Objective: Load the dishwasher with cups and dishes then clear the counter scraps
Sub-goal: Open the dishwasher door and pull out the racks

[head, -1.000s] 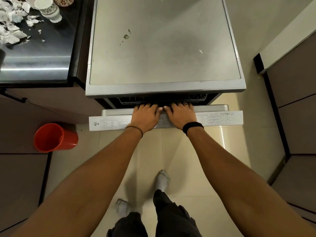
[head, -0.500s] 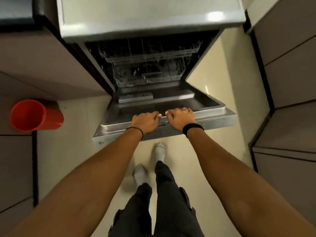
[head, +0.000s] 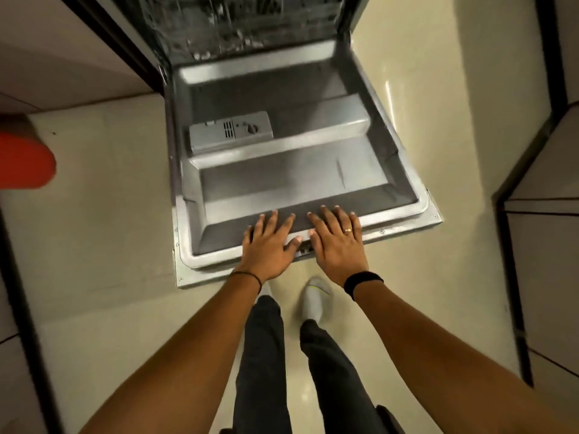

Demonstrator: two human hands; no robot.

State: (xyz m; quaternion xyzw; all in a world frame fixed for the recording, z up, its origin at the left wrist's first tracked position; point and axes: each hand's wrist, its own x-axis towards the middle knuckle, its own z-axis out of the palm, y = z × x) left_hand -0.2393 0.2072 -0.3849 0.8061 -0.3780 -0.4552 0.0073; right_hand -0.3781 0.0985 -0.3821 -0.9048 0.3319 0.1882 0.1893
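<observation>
KITCHEN: Fingers (head: 272, 223) of the left hand (head: 268, 245) lie straight & slightly spread, palm down, on the near lip of the dishwasher door (head: 282, 180). Those of the right hand (head: 336, 245) match, w/ a ring (head: 348, 230) on one. The thumbs sit close together at the door's mid-edge. Neither hand pinches or curls round anything; both rest flat on the metal.

The door lies open & almost level in front of the person, steel inner face up, w/ the grey detergent dispenser (head: 230, 131) on its left half. Beyond the hinge the rack (head: 250, 23) is blurred, so it's not poss. to tell if anything sits in it. A socked foot (head: 315, 300) stands on the floor (head: 94, 230) just by the door's near edge. A red container (head: 22, 161) shows at the left border, well apart from the door. Cups, dishes & scraps are out of view, as is the surface they'd sit on.

Judged from this, the step in hand is opening the machine, i.e. the very start of loading, w/ the scraps prob. a long way off. Next move prob. calls for lifting both palms off w/o leaning weight on the door, sliding the rack out over it, then turning to fetch the first cups.
</observation>
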